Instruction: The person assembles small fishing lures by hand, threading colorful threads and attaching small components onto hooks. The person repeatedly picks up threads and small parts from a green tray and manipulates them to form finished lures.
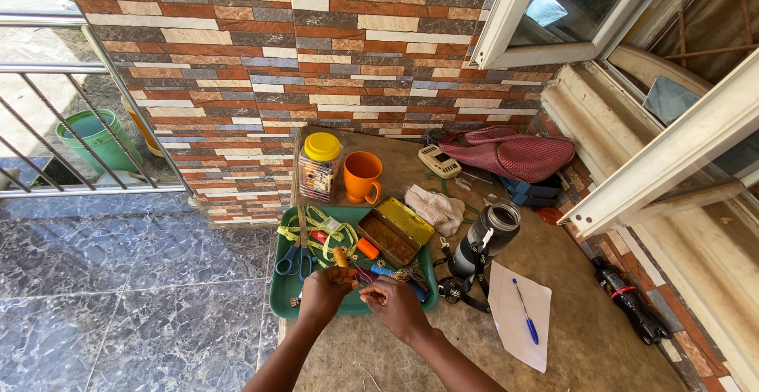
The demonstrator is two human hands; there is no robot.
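My left hand point(328, 285) comes up from the bottom edge on a forearm angled slightly rightward, knuckles up, fingers curled in over the near rim of the green tray point(278, 297). It pinches something small at its fingertips; I cannot tell what. Just beyond it in the tray lie blue-handled scissors point(294, 259) and a coiled yellow-green measuring tape point(328, 226). My right hand point(395, 307) reaches in from the lower right, wrist bent, fingers folded toward the left hand so the fingertips nearly meet; it too is closed in a pinch, on what I cannot see. Behind both stands an open yellow tin point(398, 230). To the right on the surface point(585, 337) stand a dark flask point(484, 242) and a white paper point(522, 313) with a blue pen point(523, 310).
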